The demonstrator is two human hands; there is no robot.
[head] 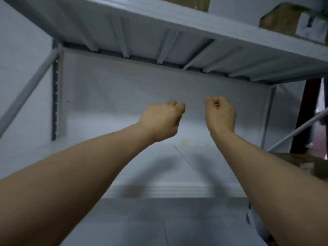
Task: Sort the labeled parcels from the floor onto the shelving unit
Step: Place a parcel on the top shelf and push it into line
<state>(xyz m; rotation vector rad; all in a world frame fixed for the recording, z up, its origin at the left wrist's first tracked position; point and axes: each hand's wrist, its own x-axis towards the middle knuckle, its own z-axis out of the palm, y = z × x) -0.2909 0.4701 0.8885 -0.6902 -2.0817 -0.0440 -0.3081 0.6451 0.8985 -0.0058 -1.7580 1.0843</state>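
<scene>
Upper parcel [282,18] sits on the top shelf [159,38], far R; lower parcel [301,162] low R, by the shelving unit [56,96]. Cardboard, prob stiff & light: take opposite sides, palms low. Your left hand [159,119] & right hand [221,114] are apart, fingers curled, holding nothing.

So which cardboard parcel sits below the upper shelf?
The cardboard parcel at the lower right edge; the other two stand on top of the upper shelf.
</scene>
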